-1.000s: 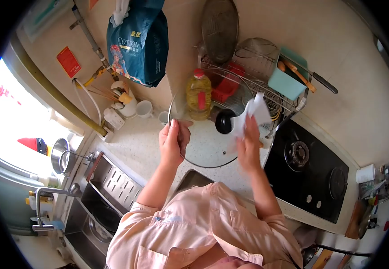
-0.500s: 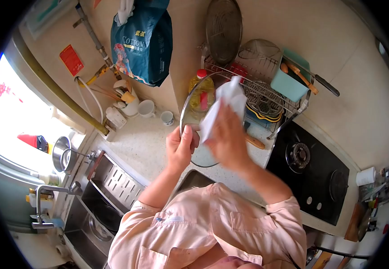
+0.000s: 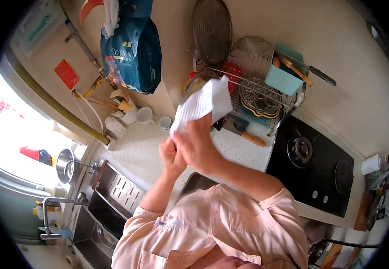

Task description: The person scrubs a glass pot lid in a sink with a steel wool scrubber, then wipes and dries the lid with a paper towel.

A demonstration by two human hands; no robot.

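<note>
My left hand [image 3: 173,157] is closed at the near edge of a glass pot lid [image 3: 194,84], which is tilted nearly edge-on above the counter. A thin metal rim runs round the lid, and a dark knob [image 3: 219,123] shows at its right side. Spread over the lid is a white ribbed cloth [image 3: 203,104], held by my right hand [image 3: 198,145], which hides part of the glass. The two hands meet at the lid's lower edge. Most of my left fingers are hidden.
A dish rack [image 3: 257,98] stands behind the lid, with a wooden handle [image 3: 253,139] before it. To the right is a black gas stove [image 3: 315,175]; to the left, a steel sink [image 3: 89,224]. A blue cotton-towel bag [image 3: 134,58] hangs above the cups.
The lid has turned from facing me to nearly edge-on. My right hand and the cloth have moved left and down, close to my left hand. The view has shifted slightly.
</note>
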